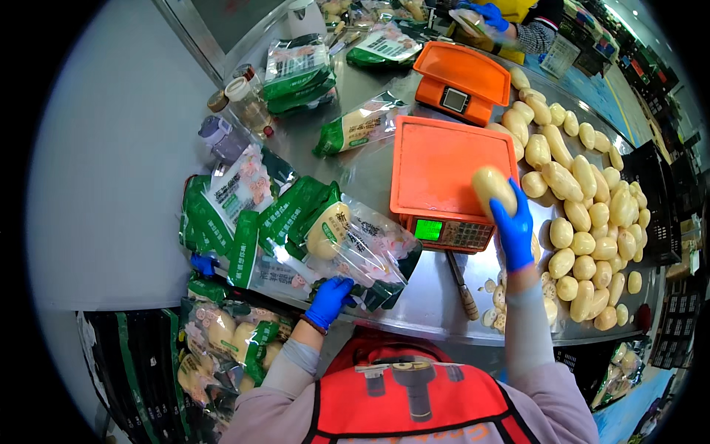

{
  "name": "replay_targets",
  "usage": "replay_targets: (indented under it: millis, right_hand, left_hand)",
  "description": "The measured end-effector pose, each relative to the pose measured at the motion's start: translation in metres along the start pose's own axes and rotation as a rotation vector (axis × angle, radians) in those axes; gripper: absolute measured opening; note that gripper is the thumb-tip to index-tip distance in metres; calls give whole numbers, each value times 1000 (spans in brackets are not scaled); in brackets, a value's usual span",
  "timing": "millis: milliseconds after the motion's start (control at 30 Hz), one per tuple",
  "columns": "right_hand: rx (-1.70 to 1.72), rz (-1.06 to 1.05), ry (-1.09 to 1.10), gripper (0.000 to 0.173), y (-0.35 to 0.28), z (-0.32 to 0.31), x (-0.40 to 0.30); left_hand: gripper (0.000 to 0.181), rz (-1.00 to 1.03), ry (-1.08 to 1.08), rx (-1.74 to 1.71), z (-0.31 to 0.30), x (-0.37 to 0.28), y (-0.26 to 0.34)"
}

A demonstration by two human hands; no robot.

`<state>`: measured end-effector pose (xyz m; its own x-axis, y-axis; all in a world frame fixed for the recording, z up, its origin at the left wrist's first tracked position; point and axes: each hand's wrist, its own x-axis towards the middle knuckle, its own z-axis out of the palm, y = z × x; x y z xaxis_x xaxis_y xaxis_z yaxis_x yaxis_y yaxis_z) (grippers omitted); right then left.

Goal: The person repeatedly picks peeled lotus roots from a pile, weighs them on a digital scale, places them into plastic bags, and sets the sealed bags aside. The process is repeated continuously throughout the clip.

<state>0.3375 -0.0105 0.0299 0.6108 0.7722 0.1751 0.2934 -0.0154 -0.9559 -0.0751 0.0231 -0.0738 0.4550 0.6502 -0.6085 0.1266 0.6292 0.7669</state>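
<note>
My right hand (pixel 516 227), in a blue glove, grips a pale peeled lotus root segment (pixel 492 188) above the right part of an orange weighing scale's pan (pixel 449 161). The scale's green display (pixel 428 229) is lit. My left hand (pixel 328 302), gloved in blue too, pinches the near edge of a printed clear-and-green plastic bag (pixel 377 250); its fingertips are partly hidden by the film. A lotus root segment (pixel 324 233) shows through that bag. More green-and-white packaging bags (pixel 238 194) lie beneath and to the left of it.
Loose lotus roots (pixel 588 222) are heaped along the table's right side. A wooden-handled knife (pixel 463 291) lies before the scale. Behind stand a second orange scale (pixel 463 77), a filled bag (pixel 360 125) and bottles (pixel 244 100). A co-worker's gloved hand (pixel 491 15) is at the far side.
</note>
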Motion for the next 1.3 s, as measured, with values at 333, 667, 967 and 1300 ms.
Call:
replay_targets:
  millis: [333, 667, 967, 1300]
  right_hand:
    - [961, 1109, -582, 48, 7, 83, -183]
    - [-71, 246, -567, 62, 27, 165, -154]
    - [-136, -11, -810, 66, 52, 170, -133]
    - [-66, -93, -705, 44, 56, 173, -138]
  left_hand:
    - [24, 47, -50, 137, 1, 2, 3]
    - [33, -187, -204, -353, 37, -8, 4]
    - [40, -166, -99, -289, 48, -3, -1]
    - [32, -321, -112, -212, 37, -1, 13]
